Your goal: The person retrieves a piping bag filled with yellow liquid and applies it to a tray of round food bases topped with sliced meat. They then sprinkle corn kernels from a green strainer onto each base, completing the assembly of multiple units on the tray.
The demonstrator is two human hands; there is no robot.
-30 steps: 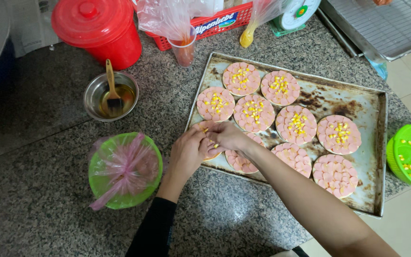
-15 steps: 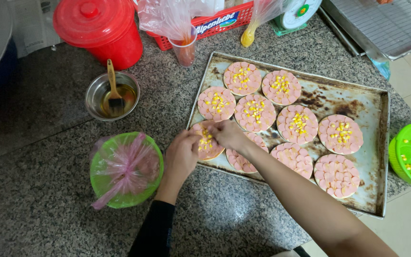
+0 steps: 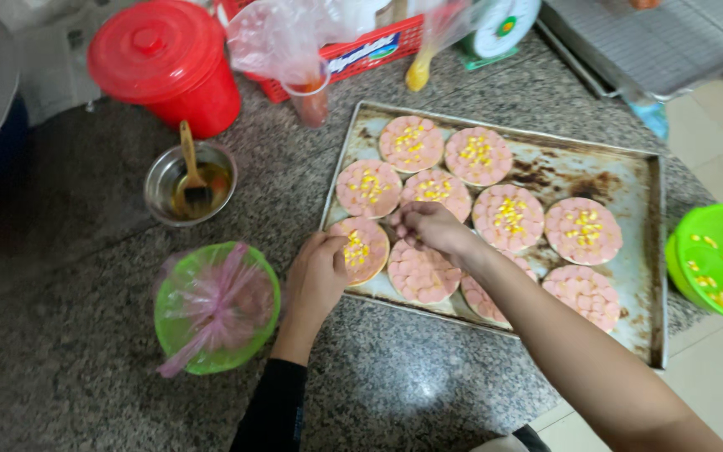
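Your right hand [image 3: 428, 228], fingers pinched on something too small to tell, hovers just above the bare round pink sausage-topped base [image 3: 423, 272] at frame centre, nearer it than your loosely curled, empty left hand [image 3: 320, 272].

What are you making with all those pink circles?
A person is topping round pink-covered rounds on a worn metal baking tray with yellow corn bits. The left hand rests at the tray's near-left corner beside a round already sprinkled with corn. The right hand hovers above the plain round next to it. Six other rounds have corn; three at the near edge are bare. A green bowl on the right holds corn.
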